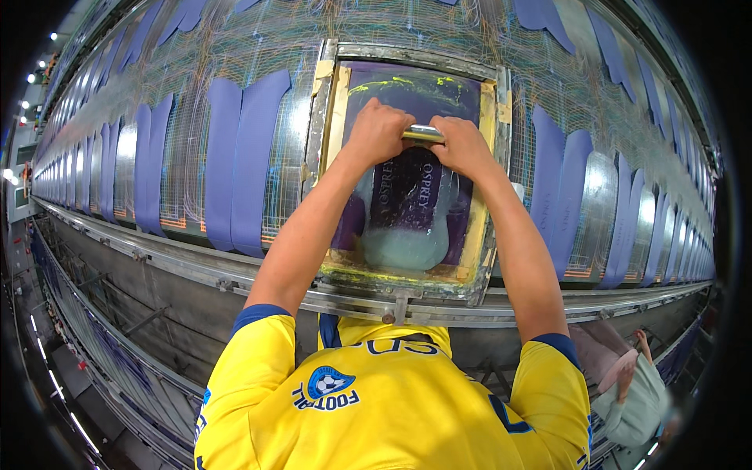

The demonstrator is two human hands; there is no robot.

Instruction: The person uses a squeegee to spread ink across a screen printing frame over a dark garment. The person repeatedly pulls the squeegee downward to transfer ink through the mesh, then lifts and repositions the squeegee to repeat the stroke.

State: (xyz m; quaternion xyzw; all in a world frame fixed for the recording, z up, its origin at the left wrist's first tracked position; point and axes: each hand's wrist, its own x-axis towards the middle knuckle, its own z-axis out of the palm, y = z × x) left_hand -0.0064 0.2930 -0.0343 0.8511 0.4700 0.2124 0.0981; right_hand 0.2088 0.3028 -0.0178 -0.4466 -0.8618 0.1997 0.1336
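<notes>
- Left hand (380,131) and right hand (464,145) both curl around a shiny bar (424,133).
- The bar is over the framed screen's (415,56) far half.
- Pushing harder with one hand might tip it; a bump might shift the screen between purple pieces (262,160).

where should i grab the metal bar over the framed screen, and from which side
Probably either side of its bare middle, one hand each, from the person's side, reaching over the top: the metal bar runs crosswise and looks slim and rounded, so a wrapped grip should fit. The left hand and right hand hold it that way.
</notes>
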